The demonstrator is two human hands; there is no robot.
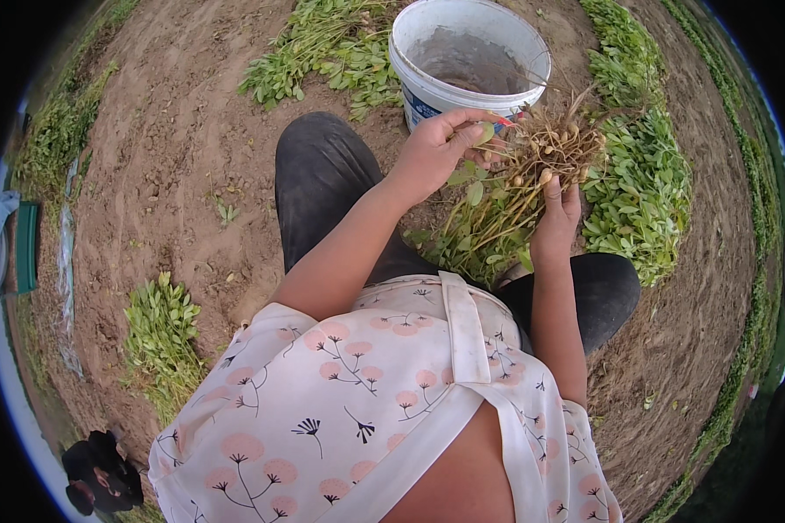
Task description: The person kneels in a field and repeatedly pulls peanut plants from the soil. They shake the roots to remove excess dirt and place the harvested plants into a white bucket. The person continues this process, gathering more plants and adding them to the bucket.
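A bunch of uprooted peanut plants (497, 219) lies between my knees, its leaves toward my lap. The tangled root end (566, 140), with several pale pods and dry soil, is raised beside the bucket's near right rim. My right hand (558, 212) grips the bunch from below, thumb up by a pod. My left hand (454, 140) is at the left side of the roots, its fingers closed around thin stems and a leaf. Something small and red shows at its fingertips; I cannot tell what it is. The white plastic bucket (418, 82) stands upright just beyond, its inner wall smeared with soil.
Cut peanut plants lie in piles beyond the bucket's left (347, 59), along my right (641, 176) and at my left (163, 333). Bare soil (170, 144) spreads around. A green container (27, 248) and plastic film (65, 261) are far left. A person in dark clothes (101, 474) is lower left.
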